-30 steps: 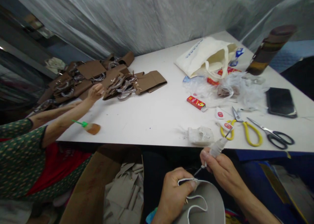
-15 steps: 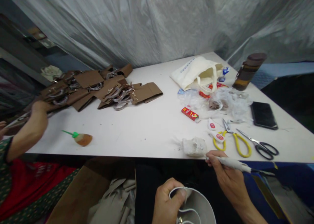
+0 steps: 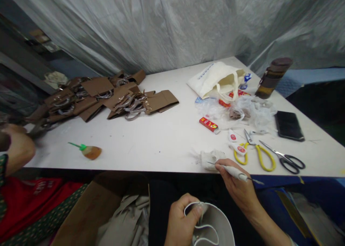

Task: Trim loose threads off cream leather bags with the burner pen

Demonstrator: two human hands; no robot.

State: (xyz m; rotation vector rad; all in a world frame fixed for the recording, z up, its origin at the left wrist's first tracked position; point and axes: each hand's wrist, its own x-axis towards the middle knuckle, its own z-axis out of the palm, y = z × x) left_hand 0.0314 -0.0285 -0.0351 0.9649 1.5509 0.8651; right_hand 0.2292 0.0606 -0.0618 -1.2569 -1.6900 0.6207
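My left hand pinches the rim of a pale grey, curled leather-like piece, which bends in an S shape inside; its lower part is cut off by the frame. In my right hand is a pen-shaped tool with a thin metal tip, its pale handle between thumb and fingers. The tip points left, over a white wrapped block at the table's front edge; whether they touch I cannot tell. Yellow-handled scissors and black-handled scissors lie just beyond my right hand.
Brown bags are heaped at the back left of the white table. A green-tipped glue bottle lies nearer. To the right are a cloth bag, phone and drink bottle. A co-worker's hand is at left.
My right hand has moved left and slightly up with the tool, bringing the tip over the white block. My left hand has barely shifted. The co-worker's hand has moved left and down.
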